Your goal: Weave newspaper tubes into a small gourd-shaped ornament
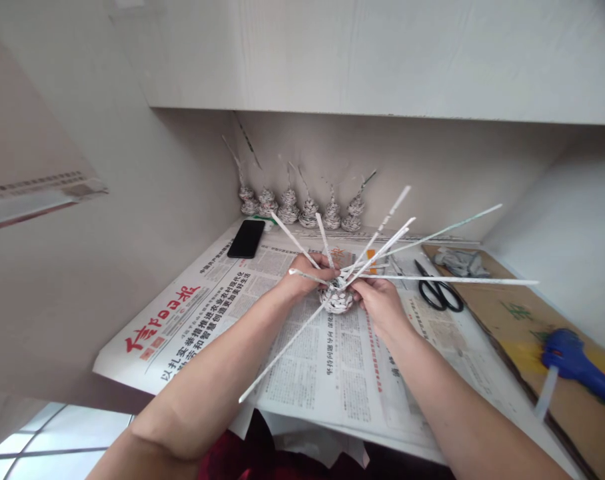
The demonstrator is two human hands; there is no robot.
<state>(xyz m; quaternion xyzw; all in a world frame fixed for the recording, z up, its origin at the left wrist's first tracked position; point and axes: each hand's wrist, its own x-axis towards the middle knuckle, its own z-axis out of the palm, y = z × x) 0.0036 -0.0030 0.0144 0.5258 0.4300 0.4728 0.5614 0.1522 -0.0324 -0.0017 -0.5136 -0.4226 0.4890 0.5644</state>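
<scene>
Between my two hands is a small round woven paper piece point(337, 301), with several thin rolled-paper sticks point(437, 279) fanning out from its top. My left hand point(315, 270) is closed on its far left side, the fingers bent at the rim among the sticks. At the right side, my right hand point(380, 299) pinches near the rim, its thumb and fingertips close to the base of the sticks. One stick slants down to the left, past my left forearm. The fingertips are partly hidden by the sticks.
Newspaper point(292, 373) covers the table. Several gourd-shaped woven paper pieces point(288, 205) line the back wall. A black phone point(246, 239) lies at the left. Black-handled scissors point(438, 293), cardboard point(487, 303) and a blue glue gun point(577, 367) are at the right. A shelf panel point(362, 60) overhangs the back.
</scene>
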